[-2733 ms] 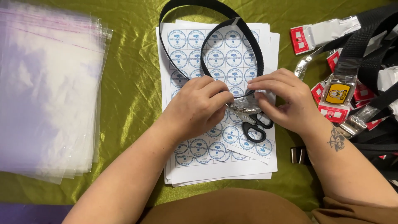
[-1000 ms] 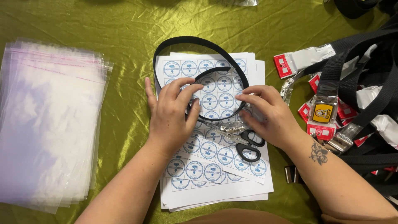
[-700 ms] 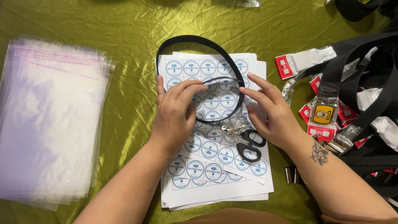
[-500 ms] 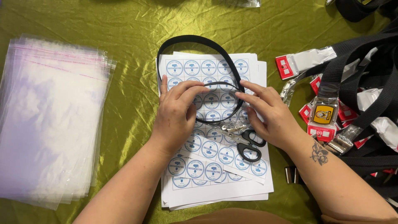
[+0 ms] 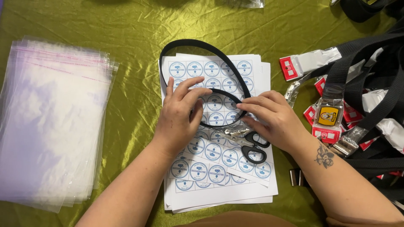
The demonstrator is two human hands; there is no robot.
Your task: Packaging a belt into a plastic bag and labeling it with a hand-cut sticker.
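Observation:
A black strap (image 5: 185,46) lies looped on a stack of white sheets (image 5: 256,191) printed with round blue stickers. My left hand (image 5: 179,113) rests on the sheets with its fingers pressing the strap's inner coil. My right hand (image 5: 273,120) pinches the strap at the coil's right side. Small black-handled scissors (image 5: 250,145) lie on the sheets just below my right hand, with a metal clip beside their blades.
A stack of clear plastic bags (image 5: 50,117) lies at the left on the green satin cloth (image 5: 130,33). At the right is a heap of black straps with buckles and red-white packets (image 5: 362,101). Two small metal pieces (image 5: 295,177) lie near my right forearm.
The strap was a wider loop; both hands have wound it into a tighter coil on the sheets. My fingers shifted along the strap, and the scissors stayed put.

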